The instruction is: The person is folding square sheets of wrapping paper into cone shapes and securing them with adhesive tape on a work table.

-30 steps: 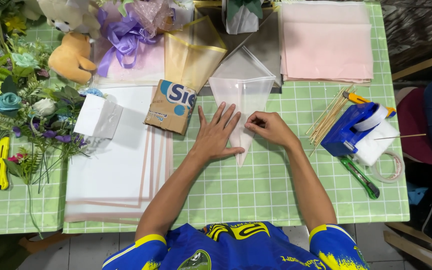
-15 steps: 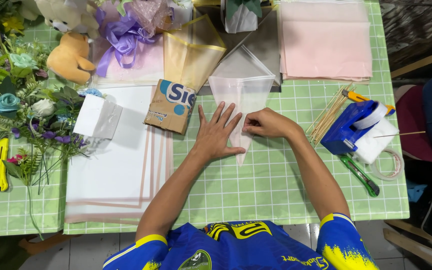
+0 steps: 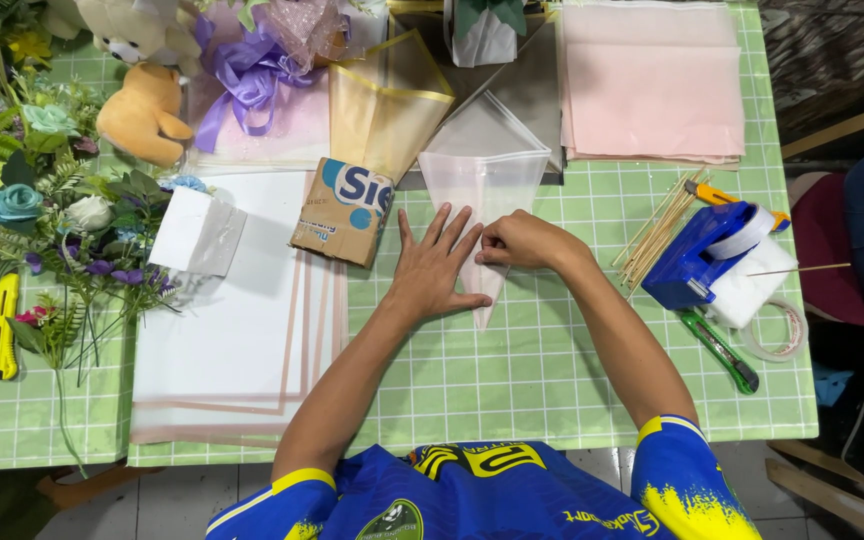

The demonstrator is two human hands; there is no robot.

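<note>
A translucent paper cone (image 3: 487, 190), folded to a point, lies flat at the centre of a green checked table (image 3: 552, 360), tip toward the person. The left hand (image 3: 437, 268) presses down on its lower left edge, palm flat, fingers spread, gripping nothing. The right hand (image 3: 517, 243) is curled w/ fingertips pinching the cone's right fold, just beside the left.

Just left of the hands: a small cardboard box (image 3: 342, 212), partly on a stack of white sheets w/ pink borders (image 3: 237, 350); a folded white-and-grey piece (image 3: 197, 232) sits on the stack's upper corner. Above the cone: an amber sheet (image 3: 387, 100) & a grey sheet (image 3: 532, 95). Top right: a pile of pink paper (image 3: 652, 85).

Right of the arms: a bundle of thin wooden sticks (image 3: 652, 235), a blue tape dispenser (image 3: 707, 260), a green box cutter (image 3: 717, 348). Far left: artificial flowers (image 3: 42, 210), a yellow cutter (image 3: 2, 325), an orange plush toy (image 3: 142, 112) & a purple ribbon bow (image 3: 247, 80).
</note>
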